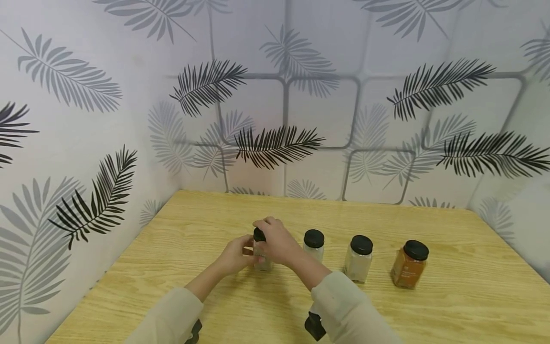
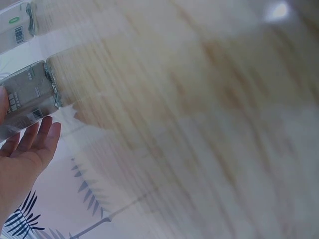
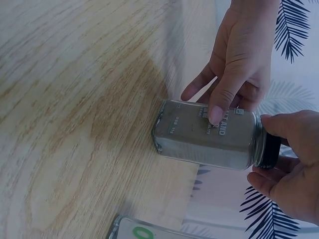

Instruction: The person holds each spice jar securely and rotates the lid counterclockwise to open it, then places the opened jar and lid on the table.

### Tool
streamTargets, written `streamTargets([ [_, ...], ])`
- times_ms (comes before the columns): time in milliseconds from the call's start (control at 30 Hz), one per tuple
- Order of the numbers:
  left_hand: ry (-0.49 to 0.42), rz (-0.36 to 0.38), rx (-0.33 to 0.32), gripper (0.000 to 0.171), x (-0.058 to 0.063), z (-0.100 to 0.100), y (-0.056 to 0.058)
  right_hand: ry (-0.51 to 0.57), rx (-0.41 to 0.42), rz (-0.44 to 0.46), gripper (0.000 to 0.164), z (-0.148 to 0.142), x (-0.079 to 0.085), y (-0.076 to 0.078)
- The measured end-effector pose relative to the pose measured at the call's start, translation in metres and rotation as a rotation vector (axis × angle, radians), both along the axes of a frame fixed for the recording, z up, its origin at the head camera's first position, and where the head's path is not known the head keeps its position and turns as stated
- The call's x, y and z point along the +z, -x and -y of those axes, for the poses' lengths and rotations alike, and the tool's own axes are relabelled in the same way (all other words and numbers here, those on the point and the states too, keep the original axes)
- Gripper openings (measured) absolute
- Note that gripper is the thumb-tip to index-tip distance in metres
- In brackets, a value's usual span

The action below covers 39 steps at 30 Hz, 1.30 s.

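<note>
A square glass spice jar (image 1: 263,264) of grey powder stands upright on the table between my hands. In the right wrist view the jar (image 3: 199,137) shows white lettering on its side and a black lid (image 3: 269,149). My left hand (image 1: 234,257) holds the jar's body from the left, its thumb on the printed face. From above, my right hand (image 1: 278,242) grips the black lid, fingers and thumb around its edge. The left wrist view catches the left hand (image 2: 30,157) beside the jar (image 2: 32,94), its fingers along one side.
Three more black-lidded jars stand in a row to the right: two with pale contents, a near one (image 1: 313,244) partly behind my right arm and a middle one (image 1: 358,260), then an orange-brown one (image 1: 410,265). Feather-patterned walls (image 1: 318,114) border the wooden table (image 1: 206,215).
</note>
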<state>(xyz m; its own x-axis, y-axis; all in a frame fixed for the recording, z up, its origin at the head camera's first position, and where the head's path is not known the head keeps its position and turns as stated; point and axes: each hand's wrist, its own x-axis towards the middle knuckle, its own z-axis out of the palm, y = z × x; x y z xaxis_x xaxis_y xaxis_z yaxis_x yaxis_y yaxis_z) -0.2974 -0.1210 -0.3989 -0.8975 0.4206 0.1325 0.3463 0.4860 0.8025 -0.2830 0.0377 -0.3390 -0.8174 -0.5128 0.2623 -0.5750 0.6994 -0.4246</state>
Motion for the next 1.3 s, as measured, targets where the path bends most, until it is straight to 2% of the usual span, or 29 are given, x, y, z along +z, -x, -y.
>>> streamTargets([
  [133, 0.001, -0.004, -0.006, 0.048, 0.0, 0.0, 0.001, -0.006, -0.015, -0.043, 0.044, 0.001, -0.002, -0.001],
  [300, -0.001, -0.019, -0.015, 0.048, -0.001, 0.0, 0.001, -0.045, -0.119, -0.167, 0.051, 0.005, -0.009, -0.002],
  [400, -0.008, -0.019, -0.016, 0.045, -0.002, -0.001, 0.001, -0.053, -0.172, -0.198, 0.052, 0.006, -0.013, -0.002],
  [533, -0.009, -0.014, -0.009, 0.043, -0.004, -0.001, 0.001, -0.035, -0.177, -0.214, 0.047, 0.005, -0.016, -0.003],
  [767, -0.016, 0.0, -0.006, 0.045, -0.002, 0.0, 0.001, 0.05, -0.096, -0.14, 0.041, 0.003, -0.013, -0.001],
  [1033, -0.012, 0.009, 0.0, 0.049, 0.001, -0.001, 0.0, 0.052, -0.041, -0.04, 0.038, 0.002, -0.007, -0.001],
  [1300, -0.005, 0.009, 0.011, 0.049, 0.001, -0.001, 0.0, 0.084, -0.001, -0.022, 0.039, -0.001, -0.003, -0.003],
])
